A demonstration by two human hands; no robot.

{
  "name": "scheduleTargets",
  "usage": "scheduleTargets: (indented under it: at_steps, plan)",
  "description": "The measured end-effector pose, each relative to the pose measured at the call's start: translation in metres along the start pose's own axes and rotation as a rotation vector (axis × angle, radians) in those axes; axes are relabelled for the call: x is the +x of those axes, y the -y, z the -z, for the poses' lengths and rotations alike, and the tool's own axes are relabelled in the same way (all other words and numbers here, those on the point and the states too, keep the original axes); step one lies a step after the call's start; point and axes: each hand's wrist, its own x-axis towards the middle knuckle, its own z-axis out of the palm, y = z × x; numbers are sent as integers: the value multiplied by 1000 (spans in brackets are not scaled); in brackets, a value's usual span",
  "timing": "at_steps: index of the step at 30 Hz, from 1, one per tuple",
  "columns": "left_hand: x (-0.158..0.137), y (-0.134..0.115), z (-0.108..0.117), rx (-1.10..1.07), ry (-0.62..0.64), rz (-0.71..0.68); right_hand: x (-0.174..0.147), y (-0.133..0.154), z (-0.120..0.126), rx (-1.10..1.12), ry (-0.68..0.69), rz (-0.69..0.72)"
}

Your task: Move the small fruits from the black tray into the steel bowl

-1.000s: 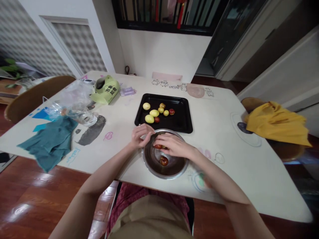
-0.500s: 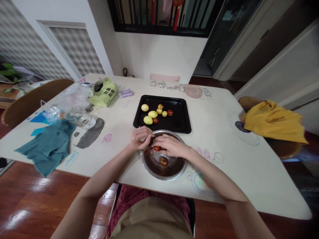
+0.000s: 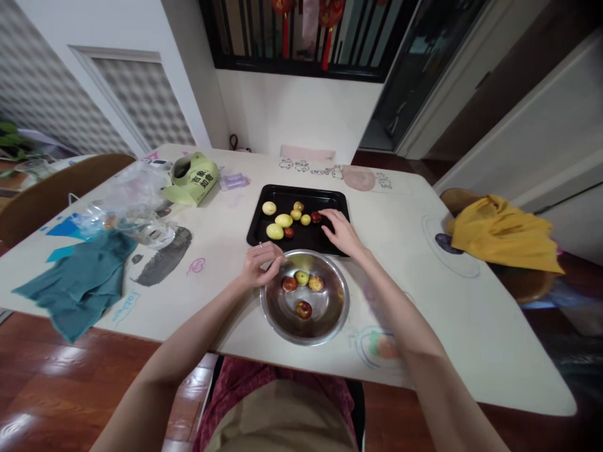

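A steel bowl [image 3: 325, 320] stands near the table's front edge, several small round fruits inside: a brown-red one [image 3: 304, 309] towards me, with a red [image 3: 289, 284], a green [image 3: 302, 277] and a speckled yellow one [image 3: 315, 283] farther back. My left hand [image 3: 260, 265] has its fingers curled at the bowl's left rim, thumb over the edge. Beyond the bowl, my right hand [image 3: 343, 231] reaches over the black baking tray [image 3: 301, 244], thumb and fingers apart beside a dark red fruit [image 3: 315, 217]. Larger yellow fruits [image 3: 275, 231] and several small round ones lie on the tray.
On the left of the table are a teal cloth [image 3: 87, 276], a clear glass pitcher [image 3: 151, 229], crumpled plastic and a green paper carton [image 3: 195, 179]. A purple packet [image 3: 233, 181] lies beside the carton. A yellow cloth [image 3: 504, 235] hangs over the right chair.
My right hand has left the bowl and moved forward over the tray's right side. Several fruits now show in the bowl where it was. My left hand stays at the rim.
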Motion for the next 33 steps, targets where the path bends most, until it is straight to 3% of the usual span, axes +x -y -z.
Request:
scheduleTargets:
  at_steps: [8, 17, 33]
  plan:
    - [0, -1, 1, 19, 35, -4, 5, -24, -21, -16, 179, 22]
    - [-1, -2, 2, 26, 45, 20, 3, -20, -20, -96, 55, 14]
    - [0, -2, 3, 37, 69, -13, 3, 7, -11, 33, 134, 5]
